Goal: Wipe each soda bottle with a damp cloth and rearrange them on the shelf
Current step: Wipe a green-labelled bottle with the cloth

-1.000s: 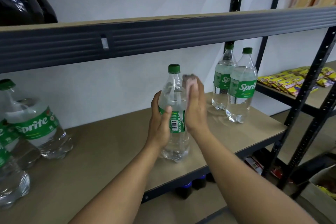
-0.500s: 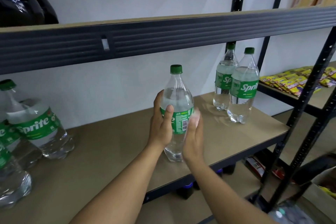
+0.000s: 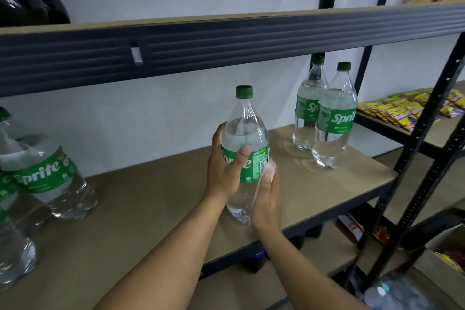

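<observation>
The soda bottle (image 3: 245, 133) is upright in our hands above the front edge of the shelf (image 3: 151, 209), a little right of its middle. We cannot tell whether its base touches the board. Our left grip (image 3: 224, 173) is wrapped round the green label, with the thumb across the front and the fingers curled behind. Our right grip (image 3: 268, 199) lies flat against the bottle's lower right side, fingers straight and pointing up, pressing a pale cloth (image 3: 271, 171) to the plastic. The cloth is blurred and mostly hidden behind the fingers. Towards the back right corner two more bottles (image 3: 334, 121) stand upright side by side, well apart from the held one. At the left edge several bottles (image 3: 45, 173) crowd together, one of them leaning. Yellow packets (image 3: 402, 111) lie on the neighbouring shelf to the right.
</observation>
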The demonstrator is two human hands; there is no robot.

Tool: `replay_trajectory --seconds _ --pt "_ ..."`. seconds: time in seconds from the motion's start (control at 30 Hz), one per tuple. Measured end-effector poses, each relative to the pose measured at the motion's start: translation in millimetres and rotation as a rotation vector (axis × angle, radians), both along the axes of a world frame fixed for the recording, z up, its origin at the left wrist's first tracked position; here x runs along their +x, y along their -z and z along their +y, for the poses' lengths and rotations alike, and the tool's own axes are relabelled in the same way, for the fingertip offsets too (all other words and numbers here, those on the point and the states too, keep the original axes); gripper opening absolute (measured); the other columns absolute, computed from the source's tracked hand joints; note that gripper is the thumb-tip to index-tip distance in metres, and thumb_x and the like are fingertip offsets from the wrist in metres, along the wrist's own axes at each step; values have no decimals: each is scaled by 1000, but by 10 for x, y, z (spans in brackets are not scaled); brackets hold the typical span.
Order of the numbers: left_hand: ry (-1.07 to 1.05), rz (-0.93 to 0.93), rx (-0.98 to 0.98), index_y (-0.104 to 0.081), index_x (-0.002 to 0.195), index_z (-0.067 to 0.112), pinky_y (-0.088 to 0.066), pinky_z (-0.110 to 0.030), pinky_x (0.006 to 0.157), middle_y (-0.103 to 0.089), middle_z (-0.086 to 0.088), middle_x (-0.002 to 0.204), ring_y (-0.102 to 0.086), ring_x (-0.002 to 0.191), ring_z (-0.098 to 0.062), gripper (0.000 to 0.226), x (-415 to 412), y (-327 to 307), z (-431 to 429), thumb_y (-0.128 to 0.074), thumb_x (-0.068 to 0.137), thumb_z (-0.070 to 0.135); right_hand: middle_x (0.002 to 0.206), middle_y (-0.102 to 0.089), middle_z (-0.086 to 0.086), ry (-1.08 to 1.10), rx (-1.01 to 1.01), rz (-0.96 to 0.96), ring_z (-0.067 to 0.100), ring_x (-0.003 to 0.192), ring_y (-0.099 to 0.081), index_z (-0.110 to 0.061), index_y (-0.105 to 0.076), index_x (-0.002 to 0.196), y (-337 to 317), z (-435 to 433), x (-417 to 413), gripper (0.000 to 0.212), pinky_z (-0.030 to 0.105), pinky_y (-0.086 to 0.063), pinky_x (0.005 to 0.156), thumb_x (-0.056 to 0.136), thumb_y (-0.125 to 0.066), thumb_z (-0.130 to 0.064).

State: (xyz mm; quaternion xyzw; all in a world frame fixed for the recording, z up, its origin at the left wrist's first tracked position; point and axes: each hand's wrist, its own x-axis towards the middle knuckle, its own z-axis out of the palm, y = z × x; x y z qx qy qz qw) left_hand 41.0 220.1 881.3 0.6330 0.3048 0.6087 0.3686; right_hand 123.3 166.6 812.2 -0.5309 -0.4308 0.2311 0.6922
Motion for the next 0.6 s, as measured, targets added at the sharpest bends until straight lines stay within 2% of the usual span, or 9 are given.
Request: replay_trajectory --seconds 0.1,0.17,0.27,0.37,0.47,0.6 --pt "-18 -13 -5 -45 145 33 -54 -19 88 -67 27 124 -67 114 -1 95 -2 12 -21 -60 72 92 126 -66 -19 -3 12 3 2 120 -62 -42 -52 141 -117 45 28 47 46 -53 104 109 -25 -63" --pt "-55 -9 5 -46 148 27 -54 -18 86 -66 27 126 -66 113 0 100 -2 13 -37 -48 75 96 120 -67 -18 8 42 -34 0 114 -63 -41 -55 135 -486 154 102 41 38 -55 98 109 -29 -60" --pt "-82 9 -8 -43 151 29 -52 -11 79 -63 36 123 -66 110 5 102 29 12 -57 -36 77 98 125 -64 -21 2 127 -163 -11 115 -58 -43 -54 139 -1105 285 204 50 20 -51 94 99 -39 -69" --pt "-85 -1 -39 -40 150 36 -51 -8 77 -60 45 118 -65 107 11 99 55 2 -79 -37 74 100 133 -64 -10 24 241 -201 1 119 -61 -32 -54 146 -1352 333 201 63 22 -53 96 97 -41 -70" --pt "-124 21 -14 -41 151 32 -48 -4 78 -56 50 120 -61 108 17 98 66 -16 -119 -35 78 97 144 -58 -11 57 274 -154 1 131 -55 -31 -49 154 -1083 316 156 69 27 -50 105 99 -42 -71" --pt "-162 38 -3 -38 148 39 -46 -3 74 -55 52 117 -60 103 20 92 78 -18 -141 -31 78 98 145 -57 -20 19 65 -20 2 136 -53 -48 -44 151 -244 145 61 58 42 -46 114 102 -28 -75"
